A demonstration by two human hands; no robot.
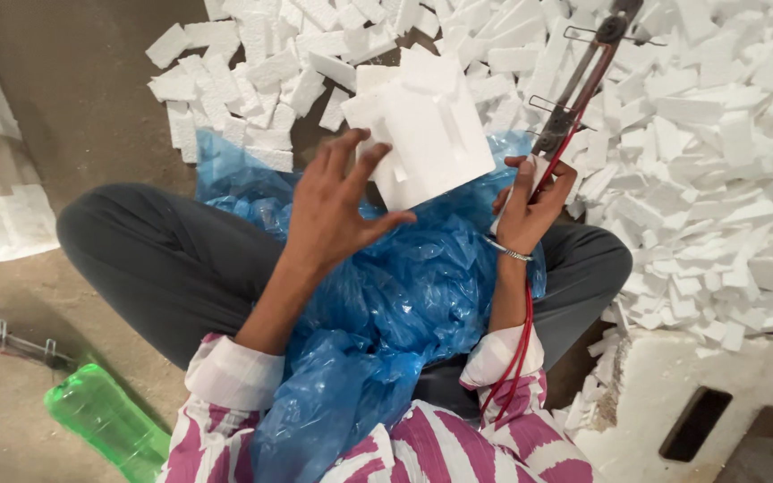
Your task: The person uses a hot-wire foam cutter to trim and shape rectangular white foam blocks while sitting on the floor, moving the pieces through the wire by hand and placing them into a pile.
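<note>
Left hand (333,207) grips a chunky, notched white foam block (427,125) at frame centre; right hand (530,201) clasps a wired cutting tool (579,89).

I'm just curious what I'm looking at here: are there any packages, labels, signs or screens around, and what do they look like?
No labels, signs or screens show.
Blue plastic bag: crumpled, spread across the person's lap.
Green plastic bottle: translucent, lying on the floor at lower left.
White foam packing block: moulded, held at the left hand.
</note>
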